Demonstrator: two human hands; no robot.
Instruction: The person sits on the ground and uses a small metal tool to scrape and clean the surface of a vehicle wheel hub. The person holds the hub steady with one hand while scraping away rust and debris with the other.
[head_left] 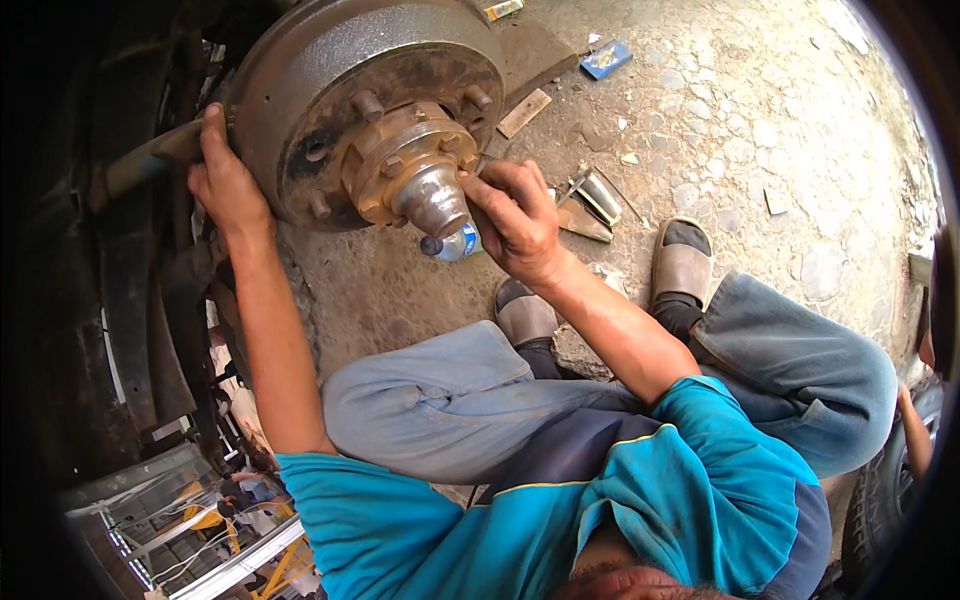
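A dark, round brake drum with wheel studs fills the upper middle. From its face sticks out a rusty wheel hub with bolts around its flange and a bare metal end. My left hand grips the drum's left rim, its thumb upward and the other fingers partly hidden. At the right side of the hub flange, my right hand has its fingers curled and pinched together. Whatever lies between them is too small and covered to name. Just below the hub's end shows a plastic bottle with a blue label.
Metal tools lie on the cracked ground right of my right hand. Beyond are a wooden block and a blue box. Dark vehicle parts crowd the left. A tyre and another person's arm are at far right.
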